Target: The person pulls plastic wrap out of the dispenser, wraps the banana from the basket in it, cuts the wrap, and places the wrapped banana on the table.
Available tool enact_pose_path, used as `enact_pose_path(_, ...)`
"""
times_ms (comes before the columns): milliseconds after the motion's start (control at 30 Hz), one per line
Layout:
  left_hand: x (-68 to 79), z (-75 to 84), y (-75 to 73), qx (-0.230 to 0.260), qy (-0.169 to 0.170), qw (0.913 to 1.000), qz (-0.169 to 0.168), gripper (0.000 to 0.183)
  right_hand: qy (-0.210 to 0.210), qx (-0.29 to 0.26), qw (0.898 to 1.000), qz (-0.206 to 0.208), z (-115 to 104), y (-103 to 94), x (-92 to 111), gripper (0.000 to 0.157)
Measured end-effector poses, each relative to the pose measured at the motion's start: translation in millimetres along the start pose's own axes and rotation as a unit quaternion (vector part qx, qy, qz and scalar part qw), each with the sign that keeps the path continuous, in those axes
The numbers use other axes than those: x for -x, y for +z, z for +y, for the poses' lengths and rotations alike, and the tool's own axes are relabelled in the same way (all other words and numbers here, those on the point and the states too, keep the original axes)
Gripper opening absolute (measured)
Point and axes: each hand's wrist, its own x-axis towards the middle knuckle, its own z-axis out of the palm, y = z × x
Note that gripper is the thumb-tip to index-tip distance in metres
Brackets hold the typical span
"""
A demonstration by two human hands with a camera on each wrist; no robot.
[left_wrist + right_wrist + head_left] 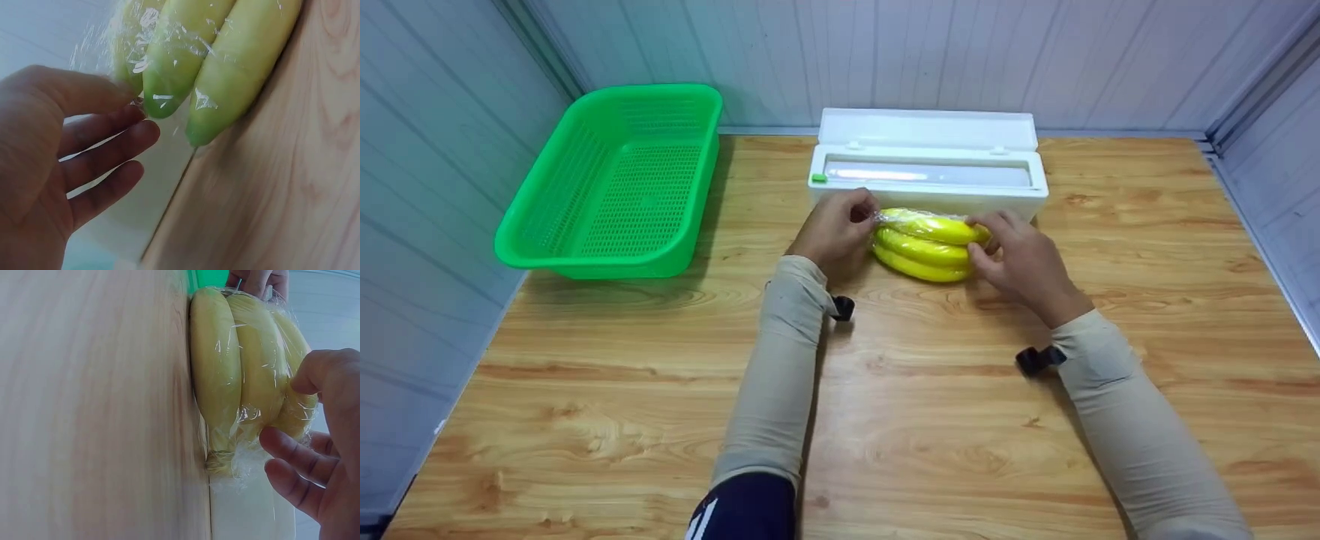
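A bunch of yellow bananas point(924, 251), wrapped in clear cling film point(264, 377), lies on the wooden table against the front of a white cling film dispenser point(930, 196). At the bunch's left end, where green tips show in the left wrist view, my left hand point(838, 229) pinches the film between thumb and forefinger. Its other fingers point(112, 154) spread loosely below the tips. My right hand point(1024, 259) holds the right end near the stem, thumb and fingers bent around it. Crumpled film point(242, 467) gathers about the stem.
The dispenser's lid point(930, 129) stands raised at the back, with a shiny film roll point(922, 173) inside and a green slider point(819, 178) at its left. A green plastic basket point(701, 180) sits at the back left. Pale panel walls point(780, 60) enclose the table point(930, 420).
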Motion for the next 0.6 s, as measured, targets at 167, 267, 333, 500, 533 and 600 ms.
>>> enact_pose_path(167,4.5,-0.6,-9.7,0.058,0.004,0.9979,-0.029,0.029,0.003,0.000,1.000,-0.002,1.0,0.4,-0.2,0.031)
enact_pose_path(267,5.4,2.8,-10.0,0.072,0.018,0.9967,-0.032,0.029,0.004,0.000,1.000,-0.003,1.3,0.3,-0.1,0.031)
enact_pose_path(333,4.6,4.2,-8.7,0.069,0.029,0.9968,-0.027,0.021,0.006,0.000,1.000,-0.005,1.1,0.3,0.0,0.030)
enact_pose_path(500,3.1,3.8,-8.1,0.056,0.048,0.9972,0.008,0.010,0.007,0.002,1.000,-0.006,1.1,0.7,0.2,0.030)
enact_pose_path(533,3.2,3.7,-8.7,0.054,0.053,0.9969,0.018,0.012,0.007,0.004,1.000,-0.006,1.3,0.7,0.2,0.030)
enact_pose_path(600,3.0,3.4,-9.7,0.047,0.068,0.9958,0.038,0.014,0.004,0.005,1.000,-0.003,1.6,0.8,-0.2,0.030)
